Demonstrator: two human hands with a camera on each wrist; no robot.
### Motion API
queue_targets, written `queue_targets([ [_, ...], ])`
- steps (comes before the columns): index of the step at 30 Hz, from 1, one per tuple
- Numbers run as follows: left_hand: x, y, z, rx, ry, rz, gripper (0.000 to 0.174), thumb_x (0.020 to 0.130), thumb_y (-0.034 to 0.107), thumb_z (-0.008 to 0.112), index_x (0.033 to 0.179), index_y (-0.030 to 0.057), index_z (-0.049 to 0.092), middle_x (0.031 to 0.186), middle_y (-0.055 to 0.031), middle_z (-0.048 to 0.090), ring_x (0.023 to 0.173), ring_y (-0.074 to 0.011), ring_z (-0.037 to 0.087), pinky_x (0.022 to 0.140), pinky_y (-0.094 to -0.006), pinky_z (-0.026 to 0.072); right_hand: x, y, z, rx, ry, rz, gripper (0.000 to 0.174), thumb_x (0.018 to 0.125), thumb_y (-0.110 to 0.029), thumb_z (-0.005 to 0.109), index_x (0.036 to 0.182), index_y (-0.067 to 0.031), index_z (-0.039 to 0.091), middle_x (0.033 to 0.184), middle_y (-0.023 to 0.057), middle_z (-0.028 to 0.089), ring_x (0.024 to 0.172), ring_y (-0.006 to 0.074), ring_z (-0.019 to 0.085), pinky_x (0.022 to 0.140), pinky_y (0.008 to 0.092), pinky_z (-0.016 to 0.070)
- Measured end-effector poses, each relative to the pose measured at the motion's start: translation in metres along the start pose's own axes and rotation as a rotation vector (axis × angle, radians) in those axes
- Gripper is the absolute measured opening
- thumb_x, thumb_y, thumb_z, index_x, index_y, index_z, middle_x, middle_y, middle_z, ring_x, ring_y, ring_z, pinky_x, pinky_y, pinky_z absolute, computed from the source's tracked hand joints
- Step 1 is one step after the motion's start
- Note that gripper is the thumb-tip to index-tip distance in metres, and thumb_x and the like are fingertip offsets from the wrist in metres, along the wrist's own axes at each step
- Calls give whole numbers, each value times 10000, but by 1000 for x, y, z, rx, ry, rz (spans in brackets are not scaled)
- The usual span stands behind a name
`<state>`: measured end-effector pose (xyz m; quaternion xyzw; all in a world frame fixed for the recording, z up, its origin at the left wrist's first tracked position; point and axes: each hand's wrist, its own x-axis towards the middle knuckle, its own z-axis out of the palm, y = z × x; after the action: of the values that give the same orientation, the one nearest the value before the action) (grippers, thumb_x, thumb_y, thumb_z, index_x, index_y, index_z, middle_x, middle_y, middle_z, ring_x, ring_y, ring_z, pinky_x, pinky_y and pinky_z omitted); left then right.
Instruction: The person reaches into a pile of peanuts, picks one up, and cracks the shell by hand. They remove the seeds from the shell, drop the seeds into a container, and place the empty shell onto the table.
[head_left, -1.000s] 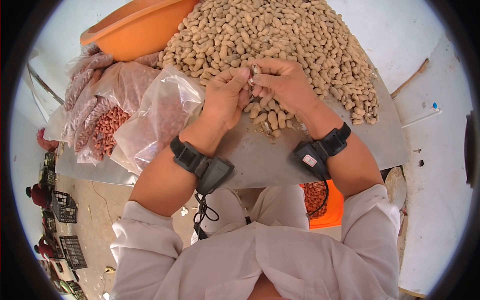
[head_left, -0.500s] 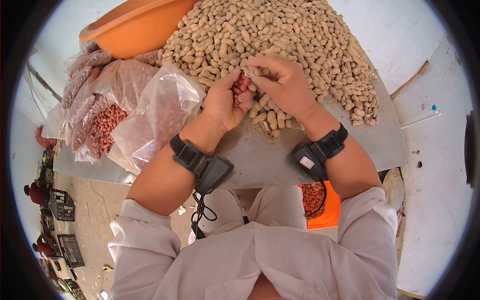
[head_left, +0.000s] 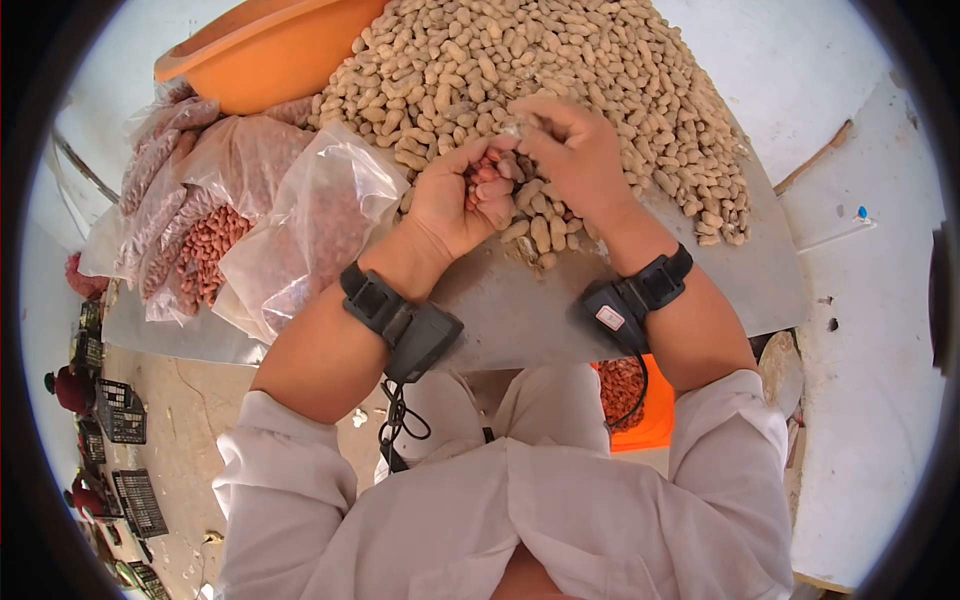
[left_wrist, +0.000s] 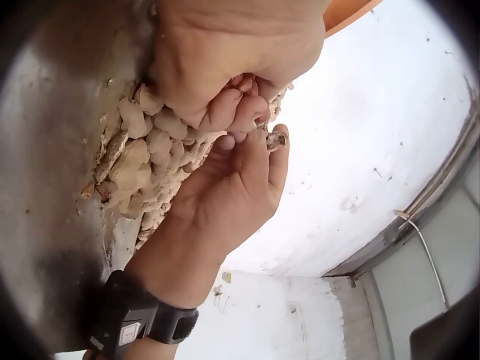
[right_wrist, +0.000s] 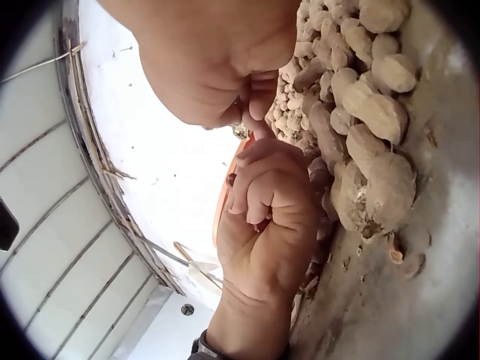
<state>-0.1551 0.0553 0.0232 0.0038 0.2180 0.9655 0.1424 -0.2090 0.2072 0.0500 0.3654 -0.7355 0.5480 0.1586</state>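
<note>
My left hand (head_left: 447,203) curls its fingers round several red peanut kernels (head_left: 484,176), which show in the cupped palm. Just right of it, my right hand (head_left: 580,152) pinches a small piece of peanut shell (left_wrist: 277,139) between thumb and forefinger. Both hands are over the near side of a big heap of unshelled peanuts (head_left: 450,75). In the right wrist view the left hand's fingers lie folded over the kernels, mostly hiding them.
Clear plastic bags (head_left: 310,230) of red kernels lie at the left of the grey table (head_left: 500,320). An orange basin (head_left: 270,60) stands behind them. Below the table edge is an orange container (head_left: 655,405) with reddish contents. Black crates (head_left: 140,500) stand on the floor at left.
The hands were together over a peanut; the left has since opened enough to show its kernels. The right hand has moved up and slightly right, away from the left, with the shell piece.
</note>
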Motion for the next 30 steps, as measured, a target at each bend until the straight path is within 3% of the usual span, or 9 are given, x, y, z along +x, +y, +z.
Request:
queue_targets([
  [7, 1, 8, -6, -29, -32, 6, 267, 939, 166, 441, 1095, -31, 531, 803, -75, 492, 580, -78, 418, 414, -155, 325, -7, -55, -51, 165, -91, 89, 240, 789, -34, 588, 1019, -33, 660, 721, 20, 628, 646, 72, 594, 573, 204, 461],
  [10, -1, 9, -5, -52, -29, -4, 242, 934, 153, 467, 1092, -18, 535, 804, -70, 486, 588, -81, 418, 425, -156, 320, -44, -83, -98, 90, -402, 200, 234, 768, -5, 603, 993, -30, 661, 764, 19, 625, 682, 80, 596, 599, 217, 472],
  [16, 0, 10, -8, -1, -125, 13, 201, 932, 143, 489, 1067, 2, 536, 800, -57, 487, 577, -74, 405, 430, -159, 317, -160, -94, -174, -369, -807, 470, 180, 755, 32, 570, 903, -29, 652, 814, 110, 640, 736, 256, 615, 656, 315, 485],
  [18, -2, 8, -5, 57, -98, 34, 179, 927, 132, 495, 1044, 5, 542, 765, -41, 507, 554, -75, 421, 421, -168, 326, -212, -72, -199, -561, -791, 635, 178, 733, 18, 585, 893, -25, 650, 869, 154, 630, 784, 295, 610, 679, 341, 492],
  [21, -5, 4, 1, 164, -76, 60, 168, 921, 130, 512, 1031, 8, 546, 742, -25, 514, 542, -71, 429, 416, -171, 326, -285, -42, -227, -949, -705, 531, 217, 709, 10, 594, 916, -22, 652, 904, 171, 620, 755, 314, 611, 677, 349, 500],
  [24, -9, 0, 16, 307, -34, 112, 173, 919, 126, 515, 1030, -4, 546, 720, -12, 503, 532, -65, 424, 416, -170, 325, -287, -42, -228, -928, -652, 486, 249, 743, 7, 572, 978, -21, 647, 900, 161, 624, 794, 280, 625, 719, 340, 503],
  [26, -19, -3, 33, 451, -60, 151, 178, 920, 129, 516, 1027, -7, 556, 713, -4, 505, 523, -59, 416, 417, -168, 322, -243, -74, -197, -218, -466, 962, 215, 814, -34, 554, 1007, -12, 646, 915, 141, 636, 885, 225, 620, 773, 339, 497],
  [28, -31, -10, 55, 636, -149, 179, 183, 923, 142, 521, 1022, -2, 576, 718, 3, 519, 516, -51, 407, 418, -163, 312, -212, -92, -164, 334, -277, 793, 232, 884, -128, 542, 1055, 11, 616, 1021, 136, 619, 984, 196, 582, 819, 346, 486],
  [30, -46, -30, 84, 883, -98, 288, 173, 914, 151, 538, 966, -1, 603, 714, 11, 526, 535, -51, 439, 433, -174, 338, -188, -89, -117, 790, 87, 582, 374, 920, -259, 515, 1177, 13, 532, 1169, 135, 561, 1012, 219, 563, 847, 346, 474],
])
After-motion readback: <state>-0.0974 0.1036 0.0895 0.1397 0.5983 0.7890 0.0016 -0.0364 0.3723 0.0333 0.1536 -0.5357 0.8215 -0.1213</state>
